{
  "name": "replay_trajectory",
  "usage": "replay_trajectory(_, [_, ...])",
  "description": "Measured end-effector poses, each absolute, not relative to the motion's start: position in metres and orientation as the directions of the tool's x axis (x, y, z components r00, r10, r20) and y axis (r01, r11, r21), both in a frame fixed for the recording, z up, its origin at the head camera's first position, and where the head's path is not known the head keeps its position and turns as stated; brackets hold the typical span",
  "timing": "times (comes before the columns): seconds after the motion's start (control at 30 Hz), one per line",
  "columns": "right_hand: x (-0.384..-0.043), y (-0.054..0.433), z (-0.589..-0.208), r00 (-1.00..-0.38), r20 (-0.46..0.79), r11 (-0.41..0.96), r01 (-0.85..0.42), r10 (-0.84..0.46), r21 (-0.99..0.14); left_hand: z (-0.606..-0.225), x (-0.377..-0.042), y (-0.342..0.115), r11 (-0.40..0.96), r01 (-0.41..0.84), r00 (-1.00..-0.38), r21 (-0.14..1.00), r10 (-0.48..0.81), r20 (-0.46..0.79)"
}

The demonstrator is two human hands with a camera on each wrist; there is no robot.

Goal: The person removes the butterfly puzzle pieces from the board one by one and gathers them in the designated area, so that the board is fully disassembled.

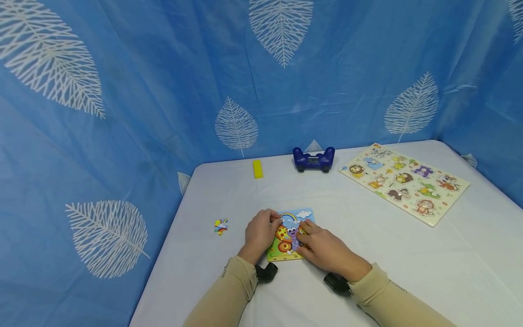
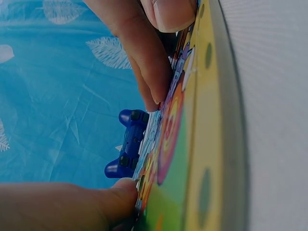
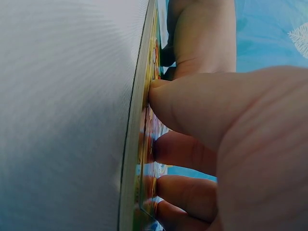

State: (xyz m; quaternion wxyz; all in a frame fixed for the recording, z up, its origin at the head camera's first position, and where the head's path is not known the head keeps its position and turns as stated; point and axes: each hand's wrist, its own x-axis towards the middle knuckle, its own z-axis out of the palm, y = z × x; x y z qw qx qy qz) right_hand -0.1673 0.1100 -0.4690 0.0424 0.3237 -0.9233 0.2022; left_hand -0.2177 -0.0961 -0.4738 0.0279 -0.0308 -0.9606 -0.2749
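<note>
A small jigsaw puzzle with a purple-bodied butterfly, a rainbow and a cloud lies flat on the white table. At its upper left, my left hand touches the picture with bent fingers; in the left wrist view, the left thumb meets its surface. From the right, my right hand rests spread fingertips on the butterfly, covering part of it. The right wrist view shows the right thumb and several fingers pressing the picture. Left of the puzzle lies a loose colourful puzzle piece.
Towards the back of the table are a yellow block and a dark blue game controller. A wooden animal peg puzzle lies at the back right. Blue curtains with white leaves hang behind and beside the table.
</note>
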Motion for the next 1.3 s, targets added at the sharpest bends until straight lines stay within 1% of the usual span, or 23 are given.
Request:
replay_trajectory(0.27, [-0.1656, 0.1131, -0.4659, -0.798, 0.192, 0.717, -0.599, -0.571, -0.355, -0.4734, -0.2179, -0.0933, 0.841, 0.107, -0.993, 0.53, 0.067, 0.093])
replay_trajectory(0.4, [-0.167, 0.1123, -0.4655, -0.79, 0.194, 0.709, -0.609, -0.581, -0.357, -0.4726, -0.218, -0.094, 0.84, 0.095, -0.995, 0.535, 0.056, 0.087])
replay_trajectory(0.7, [-0.1671, 0.1116, -0.4665, -0.8, 0.181, 0.719, -0.596, -0.573, -0.358, -0.4717, -0.2181, -0.0953, 0.795, 0.078, -0.996, 0.601, 0.032, 0.087])
replay_trajectory(0.93, [-0.1668, 0.1117, -0.468, -0.799, 0.177, 0.715, -0.596, -0.575, -0.366, -0.4706, -0.2168, -0.0953, 0.775, 0.063, -0.997, 0.629, 0.017, 0.078])
replay_trajectory(1.1, [-0.1665, 0.1122, -0.4691, -0.796, 0.178, 0.708, -0.598, -0.578, -0.374, -0.4736, -0.2175, -0.097, 0.721, 0.034, -0.997, 0.692, -0.025, 0.074])
replay_trajectory(1.3, [-0.1662, 0.1118, -0.468, -0.801, 0.169, 0.707, -0.59, -0.575, -0.391, -0.4752, -0.2194, -0.1, 0.596, 0.014, -0.994, 0.803, -0.077, 0.075])
